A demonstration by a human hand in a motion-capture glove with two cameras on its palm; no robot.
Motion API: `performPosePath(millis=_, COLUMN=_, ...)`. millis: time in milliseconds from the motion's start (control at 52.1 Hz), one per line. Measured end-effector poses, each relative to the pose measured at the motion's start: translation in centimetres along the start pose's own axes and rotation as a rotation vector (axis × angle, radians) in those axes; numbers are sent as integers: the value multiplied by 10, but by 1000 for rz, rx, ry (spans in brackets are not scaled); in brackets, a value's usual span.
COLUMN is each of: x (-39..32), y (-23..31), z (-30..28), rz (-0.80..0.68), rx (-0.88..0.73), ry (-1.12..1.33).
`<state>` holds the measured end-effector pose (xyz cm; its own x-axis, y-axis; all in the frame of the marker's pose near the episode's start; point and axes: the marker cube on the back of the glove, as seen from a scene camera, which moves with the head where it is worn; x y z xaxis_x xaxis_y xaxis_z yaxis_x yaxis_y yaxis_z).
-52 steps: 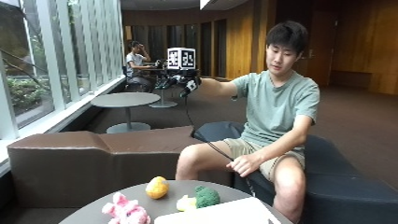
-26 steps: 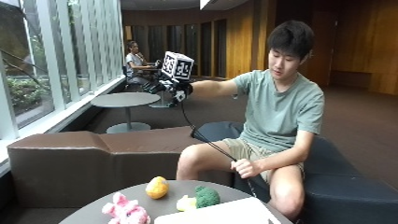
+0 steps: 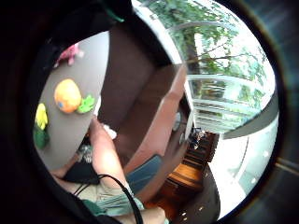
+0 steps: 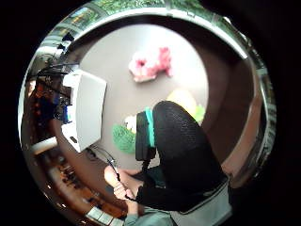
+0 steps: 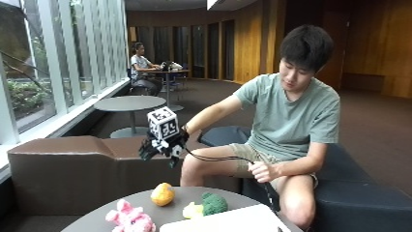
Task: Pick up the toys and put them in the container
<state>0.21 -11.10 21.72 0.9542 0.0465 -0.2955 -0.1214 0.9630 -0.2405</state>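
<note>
Person sitting on a dark bench behind a round grey table [image 5: 90,223], gloved right hand [image 5: 162,147] hanging in the air above the table's far edge, well clear of every toy, holding nothing. Fingers are pointing down and look loosely curled; can't tell from here how far apart they are. Bare left hand [image 5: 262,171] is resting over the knee, pinching a black cable [image 5: 219,158].

Toys all sitting on the table:
- orange-yellow fruit toy [image 5: 162,194] nearest the hand, near the far edge, open surface all around it
- green broccoli toy [image 5: 213,203] just beside a small pale yellow toy [image 5: 192,210], the two touching, both close to the container's edge
- pink plush animal [image 5: 130,219] toward the near side of the table, apart from the others

White container [image 5: 225,223] is sitting on the table on the person's left side, low and rectangular; inside isn't visible from the outside view. In the thumb side palm view it's lying at the table's rim [image 4: 87,109], with bare grey surface between it and the pink plush.

Brown sofa back [image 5: 71,164] is running along just behind the table on the window side; the hand is hovering roughly level with its top edge. Open air between hand and table top
</note>
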Motion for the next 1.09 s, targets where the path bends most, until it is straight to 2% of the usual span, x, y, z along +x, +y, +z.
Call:
performPosePath(millis=173, x=-10, y=-20, z=108, rz=-17, rx=-170, ry=-144)
performPosePath(millis=288, x=-12, y=-27, z=163, rz=-1, rx=-196, ry=-26)
performPosePath(millis=345, x=-20, y=-32, z=174, rz=-20, rx=-178, ry=-21)
performPosePath(millis=480, x=-40, y=-42, z=183, rz=-54, rx=-107, ry=-222)
performPosePath(millis=652, x=-46, y=-55, z=185, rz=-25, rx=-13, ry=-254)
performPosePath(millis=844, x=-56, y=-67, z=156, rz=-44, rx=-36, ry=-294)
performPosePath(millis=1093, x=-79, y=-59, z=-15, rz=-186, rx=183, ry=-206)
